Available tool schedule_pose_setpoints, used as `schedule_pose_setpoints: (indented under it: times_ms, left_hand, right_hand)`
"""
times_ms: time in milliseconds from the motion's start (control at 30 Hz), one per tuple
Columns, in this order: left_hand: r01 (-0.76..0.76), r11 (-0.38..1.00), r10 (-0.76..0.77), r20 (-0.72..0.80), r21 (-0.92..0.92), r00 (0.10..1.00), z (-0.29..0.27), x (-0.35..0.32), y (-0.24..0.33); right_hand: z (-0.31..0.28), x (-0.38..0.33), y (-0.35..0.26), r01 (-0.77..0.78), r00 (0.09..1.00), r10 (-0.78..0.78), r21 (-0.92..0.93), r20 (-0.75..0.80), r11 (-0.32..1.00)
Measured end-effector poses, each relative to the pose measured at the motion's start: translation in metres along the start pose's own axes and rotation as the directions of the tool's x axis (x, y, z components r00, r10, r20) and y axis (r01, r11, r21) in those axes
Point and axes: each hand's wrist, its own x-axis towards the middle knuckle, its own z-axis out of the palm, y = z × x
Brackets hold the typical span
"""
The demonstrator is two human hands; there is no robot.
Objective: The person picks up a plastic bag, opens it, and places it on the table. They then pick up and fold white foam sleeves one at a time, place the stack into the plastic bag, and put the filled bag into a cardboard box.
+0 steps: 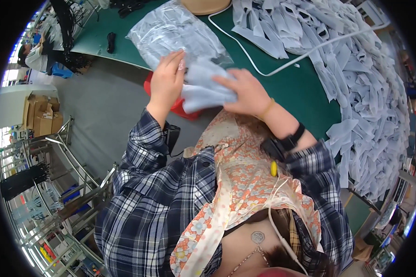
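Observation:
A bundle of pale blue-grey fabric pieces [205, 85], smeared by motion, is between my hands in front of the table edge. My right hand [247, 92] grips its right side, fingers and thumb closed on the cloth. On its left side is my left hand [168, 78], fingers bent together against the bundle's edge; part of that grip is hidden. Just beyond, a clear plastic bag [173, 30] filled with similar pieces lies on the green table [259, 85].
A large heap of pale fabric pieces [356, 92] covers the table's right side. A white cable [305, 55] crosses the tabletop. Beneath the table edge is a red container [185, 111]. Cardboard boxes [44, 115] and metal racks [74, 152] stand left. Another person [34, 60] is far left.

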Motion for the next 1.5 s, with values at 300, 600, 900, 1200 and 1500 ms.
schedule_pose_setpoints:
  times_ms: [300, 600, 900, 1200, 1500]
  left_hand:
    - [-0.075, 0.992, 0.068, -0.075, -0.097, 0.995, -0.003, 0.016, 0.031]
    - [0.004, 0.975, 0.080, 0.368, -0.221, 0.926, -0.021, 0.056, -0.003]
    - [-0.262, 0.948, 0.234, 0.158, 0.183, 0.959, 0.053, 0.072, -0.021]
    - [0.203, 0.970, -0.178, -0.182, 0.134, 0.967, 0.042, -0.073, -0.012]
    - [0.615, 0.768, -0.595, 0.153, -0.179, 0.789, 0.024, -0.075, -0.004]
  right_hand:
    - [0.082, 0.134, 0.003, -0.302, 0.711, 0.200, -0.036, -0.674, 0.953]
    - [0.063, 0.100, 0.023, -0.264, 0.818, -0.015, -0.398, -0.576, 0.878]
    - [0.032, 0.053, 0.060, -0.419, 0.775, 0.395, 0.067, -0.494, 0.906]
    - [0.011, 0.051, 0.098, -0.292, 0.885, 0.219, -0.124, -0.411, 0.948]
    - [0.018, 0.062, 0.092, -0.283, 0.929, 0.199, -0.251, -0.313, 0.926]
